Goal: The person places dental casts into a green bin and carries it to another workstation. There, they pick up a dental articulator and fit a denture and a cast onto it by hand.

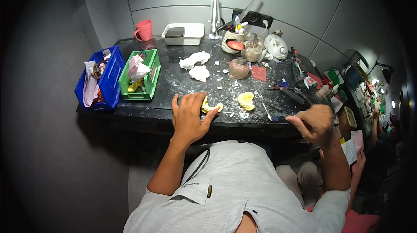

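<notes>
My left hand [190,113] is at the table's front edge, with thumb and fingers around a yellow horseshoe-shaped dental cast [218,106], which it partly covers. A second yellow dental cast [246,101] lies a little to the right, apart from both hands. My right hand [316,122] is above the front right edge with its fingers curled in and the thumb pointing left. Whatever it may hold is hidden. Close to it, a dark-handled tool [292,96] lies on the table. A thin stick with a white tip [268,113] lies between that hand and the second cast.
A blue bin [114,74] and a green bin [152,85] stand at the left. Behind are a pink mug [146,29], a white tray [193,40], crumpled white tissue [199,73] and glass jars [239,69]. White crumbs dot the black table. Another person sits at the right, holding papers [349,151].
</notes>
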Tool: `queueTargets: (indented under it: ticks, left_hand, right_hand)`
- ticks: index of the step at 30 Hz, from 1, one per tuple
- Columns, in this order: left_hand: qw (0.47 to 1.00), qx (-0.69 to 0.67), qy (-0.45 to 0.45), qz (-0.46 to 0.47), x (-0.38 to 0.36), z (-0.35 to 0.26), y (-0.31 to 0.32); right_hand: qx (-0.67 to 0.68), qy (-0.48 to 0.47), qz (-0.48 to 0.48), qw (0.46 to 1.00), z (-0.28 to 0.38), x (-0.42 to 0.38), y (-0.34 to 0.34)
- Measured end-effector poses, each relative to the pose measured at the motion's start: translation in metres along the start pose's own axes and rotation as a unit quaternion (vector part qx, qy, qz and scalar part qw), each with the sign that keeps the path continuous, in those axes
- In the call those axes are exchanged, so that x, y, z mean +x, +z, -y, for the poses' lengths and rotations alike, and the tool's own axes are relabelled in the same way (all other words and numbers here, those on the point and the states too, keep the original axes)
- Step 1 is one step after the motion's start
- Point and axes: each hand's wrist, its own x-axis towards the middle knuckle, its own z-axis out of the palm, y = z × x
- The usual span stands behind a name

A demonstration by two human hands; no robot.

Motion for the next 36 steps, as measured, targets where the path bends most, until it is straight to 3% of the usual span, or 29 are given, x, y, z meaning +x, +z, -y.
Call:
queueTargets:
  ticks: [2, 5, 6, 12, 24, 28, 33, 36]
  left_hand:
    - [1.000, -0.004, 0.014, -0.021, 0.000, -0.006, 0.000]
    - [0.998, 0.032, 0.018, -0.048, 0.000, 0.001, 0.000]
    - [0.998, 0.038, 0.009, -0.041, 0.000, -0.001, 0.002]
    - [0.998, 0.060, -0.002, -0.029, 0.002, -0.001, 0.002]
    - [0.996, 0.089, 0.023, -0.009, 0.004, -0.004, 0.004]
    - [0.997, 0.031, 0.069, -0.027, 0.002, 0.002, 0.001]
    - [0.994, -0.028, 0.098, 0.025, -0.005, -0.007, -0.015]
    - [0.992, -0.007, 0.122, 0.013, -0.011, -0.027, -0.027]
  right_hand:
    - [-0.007, -0.077, -0.008, 0.997, -0.005, 0.018, 0.018]
    - [0.072, -0.022, -0.016, 0.997, -0.002, 0.039, 0.080]
    - [0.092, -0.002, 0.057, 0.994, -0.002, 0.041, 0.084]
    - [0.101, 0.083, 0.049, 0.990, -0.003, 0.013, 0.147]
    - [0.129, 0.128, -0.011, 0.983, -0.006, -0.007, 0.151]
    - [0.137, 0.062, -0.017, 0.988, 0.010, 0.002, 0.143]
    - [0.164, -0.051, -0.016, 0.985, 0.040, 0.023, 0.141]
    - [0.190, -0.057, -0.054, 0.979, 0.045, 0.021, 0.141]
